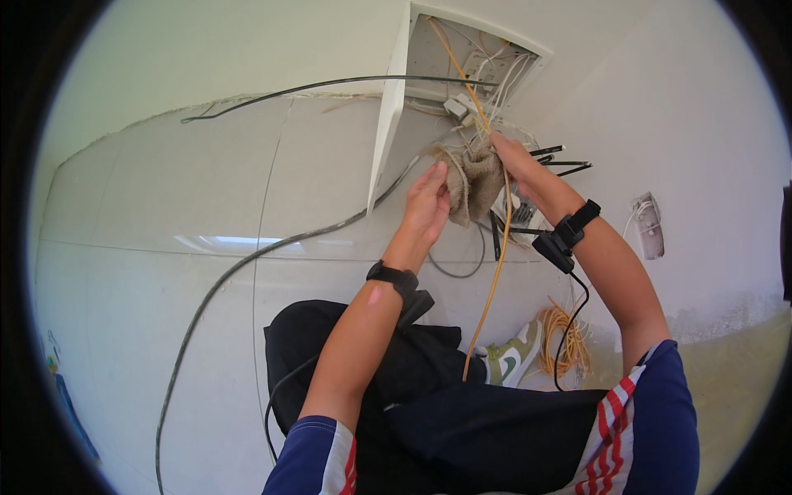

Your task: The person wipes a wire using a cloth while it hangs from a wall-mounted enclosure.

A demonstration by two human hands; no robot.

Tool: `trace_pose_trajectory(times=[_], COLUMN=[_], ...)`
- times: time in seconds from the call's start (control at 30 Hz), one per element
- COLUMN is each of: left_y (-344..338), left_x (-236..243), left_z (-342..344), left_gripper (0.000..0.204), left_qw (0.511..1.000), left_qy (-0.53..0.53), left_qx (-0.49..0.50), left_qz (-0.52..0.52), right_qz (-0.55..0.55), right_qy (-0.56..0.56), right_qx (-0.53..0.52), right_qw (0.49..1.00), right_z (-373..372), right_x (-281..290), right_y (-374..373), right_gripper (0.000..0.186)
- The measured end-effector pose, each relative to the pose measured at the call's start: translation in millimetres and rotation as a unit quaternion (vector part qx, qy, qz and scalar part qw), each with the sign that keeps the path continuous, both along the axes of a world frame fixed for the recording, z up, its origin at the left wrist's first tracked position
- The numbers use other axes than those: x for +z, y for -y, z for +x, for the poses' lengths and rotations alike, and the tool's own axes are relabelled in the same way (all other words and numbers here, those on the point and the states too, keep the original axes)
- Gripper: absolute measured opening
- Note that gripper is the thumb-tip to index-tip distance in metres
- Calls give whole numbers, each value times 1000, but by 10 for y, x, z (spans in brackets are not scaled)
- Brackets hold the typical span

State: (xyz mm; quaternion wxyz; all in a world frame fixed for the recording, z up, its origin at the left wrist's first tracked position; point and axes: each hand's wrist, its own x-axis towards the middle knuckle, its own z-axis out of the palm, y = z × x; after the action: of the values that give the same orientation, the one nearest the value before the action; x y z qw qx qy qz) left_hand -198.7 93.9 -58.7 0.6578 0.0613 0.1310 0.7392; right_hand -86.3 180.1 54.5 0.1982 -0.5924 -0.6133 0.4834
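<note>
Both hands are holding a beige cloth [474,183] up at the open wall box [462,62], upper centre of the frame, apparently keeping it clear of the loose wiring. The left hand [429,202] is cupping the cloth's left edge, fingers together. The right hand [510,157] is pinching its top beside the orange cable [495,272]. Both forearms are rising from the lower edge, wrists strapped.

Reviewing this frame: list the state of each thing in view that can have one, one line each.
wall box door: swung open.
cloth: crumpled, held between both hands in front of the box.
orange cable: hanging from the box, its end coiled on the floor.
left hand: gripping the cloth.
right hand: gripping the cloth.
wall socket: a white lead plugged in.
</note>
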Motion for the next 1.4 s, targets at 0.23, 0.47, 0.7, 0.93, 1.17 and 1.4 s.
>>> trace_pose_trajectory(times=[0.23, 0.47, 0.7, 0.93, 1.17, 1.4], left_y=[42, 100, 176, 199, 290, 316], left_x=[53, 12, 50, 102, 167, 216], left_z=[38, 35, 54, 163, 252, 186], left_gripper=[26, 29, 25, 23, 25, 24], left_qw=[1000, 999, 999, 990, 983, 984], left_qy=[10, 20, 18, -80, -92, -92], left_qx=[-18, -31, -42, -112, -147, -147], left_qz=[22, 12, -3, 12, 59, 34], right_qz=[-20, -57, -46, -68, -56, 17], right_qy=[-6, -16, 22, 44, -123, -256], right_qx=[-14, -12, -12, 23, -49, -132], right_qw=[1000, 998, 999, 996, 990, 958], right_z=[134, 238, 297, 442, 963, 1200], right_x=[-99, -79, -136, -197, -584, -228], right_y=[291, 752, 1152, 1674, 1700, 501], right_gripper=[43, 43, 41, 30, 25, 30])
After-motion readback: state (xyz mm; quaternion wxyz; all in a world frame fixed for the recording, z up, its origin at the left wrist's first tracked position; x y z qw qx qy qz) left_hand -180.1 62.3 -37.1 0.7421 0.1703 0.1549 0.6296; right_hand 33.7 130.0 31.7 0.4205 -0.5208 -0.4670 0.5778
